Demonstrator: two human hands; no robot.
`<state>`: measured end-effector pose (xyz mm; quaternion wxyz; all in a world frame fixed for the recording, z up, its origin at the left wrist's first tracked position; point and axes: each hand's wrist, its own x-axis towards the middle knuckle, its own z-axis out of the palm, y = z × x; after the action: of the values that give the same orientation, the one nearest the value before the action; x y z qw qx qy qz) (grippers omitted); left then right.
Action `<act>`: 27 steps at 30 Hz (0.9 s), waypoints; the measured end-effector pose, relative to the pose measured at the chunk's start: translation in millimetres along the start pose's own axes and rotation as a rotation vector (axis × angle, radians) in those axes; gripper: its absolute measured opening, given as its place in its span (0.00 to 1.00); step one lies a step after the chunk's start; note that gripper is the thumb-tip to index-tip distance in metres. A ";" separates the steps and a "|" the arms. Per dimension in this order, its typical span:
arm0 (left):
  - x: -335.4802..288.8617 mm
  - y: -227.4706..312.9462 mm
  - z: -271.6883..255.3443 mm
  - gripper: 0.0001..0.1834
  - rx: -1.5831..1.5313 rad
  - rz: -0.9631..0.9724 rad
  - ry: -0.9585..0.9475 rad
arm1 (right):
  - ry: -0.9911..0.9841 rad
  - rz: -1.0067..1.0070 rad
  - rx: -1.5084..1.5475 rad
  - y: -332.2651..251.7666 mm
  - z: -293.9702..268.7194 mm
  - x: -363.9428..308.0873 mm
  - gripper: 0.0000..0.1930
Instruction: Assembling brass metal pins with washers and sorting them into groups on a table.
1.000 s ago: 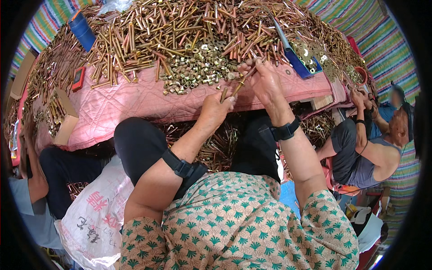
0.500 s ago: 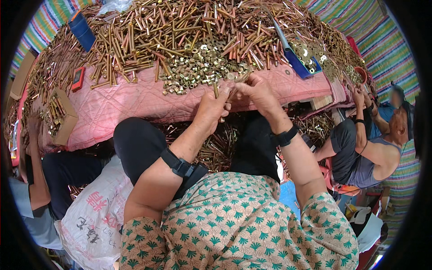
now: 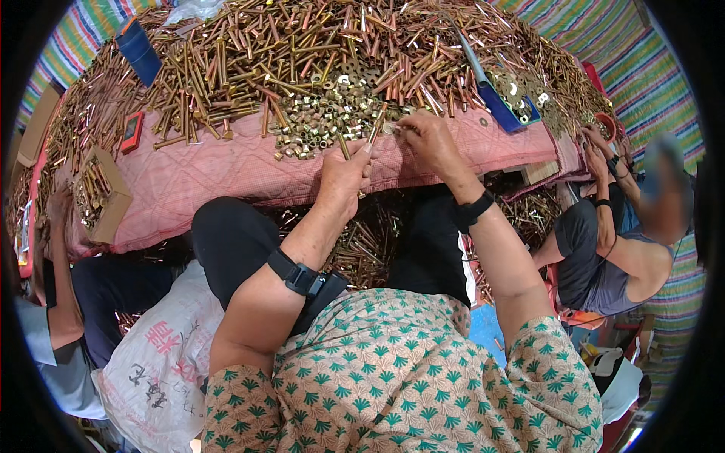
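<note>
My left hand [image 3: 346, 180] is closed around two long, thin metal pieces. One is a brass-coloured bolt [image 3: 343, 146], upright with its lower end showing beneath the fist. The other, a reddish-gold rod like a bolt or sleeve [image 3: 377, 123], slants up to the right from the thumb. To the right, apart from it, my right hand [image 3: 432, 145] hovers over the pink quilted cover with fingers curled and pinched; whatever they hold is hidden. A round washer [image 3: 389, 127] is just left of its fingertips. Beyond both hands lies a heap of brass-coloured nuts [image 3: 325, 121].
A large pile of bolts and sleeves [image 3: 294, 49] covers the far side of the pink quilted cover [image 3: 226, 170]. A blue tray [image 3: 507, 113] with washers sits at right, a red device [image 3: 132, 132] and cardboard box [image 3: 113, 198] at left. Co-workers sit on both sides.
My hands have come apart: the right has drawn away slightly up and right, the left slightly left. The slanted rod now stands out from the left hand alone.
</note>
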<state>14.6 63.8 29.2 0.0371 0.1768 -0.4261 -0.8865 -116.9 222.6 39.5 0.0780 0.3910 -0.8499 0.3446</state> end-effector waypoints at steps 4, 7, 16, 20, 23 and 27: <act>-0.8 -0.1 0.8 0.09 -0.013 0.007 -0.016 | -0.022 -0.111 -0.191 -3.0 8.6 1.3 0.08; -1.1 0.1 0.2 0.10 -0.026 0.000 -0.012 | 0.121 -0.084 -0.094 -7.2 7.1 -0.3 0.05; -9.6 5.0 9.5 0.13 0.104 -0.082 -0.115 | -0.018 0.327 0.815 -24.1 -32.0 3.9 0.09; -8.3 2.8 8.0 0.14 0.128 -0.104 -0.141 | -0.066 0.298 0.818 -29.8 -41.9 3.1 0.10; -7.4 1.2 6.0 0.14 0.131 -0.109 -0.184 | -0.079 0.282 0.758 -29.2 -47.2 2.0 0.10; -8.0 2.6 6.5 0.15 0.136 -0.117 -0.192 | -0.087 0.258 0.699 -31.2 -53.2 2.3 0.10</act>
<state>19.6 68.7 37.2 -0.0678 0.1178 -0.4757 -0.8691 -103.2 241.4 96.7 -0.1404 0.2982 -0.7259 0.6038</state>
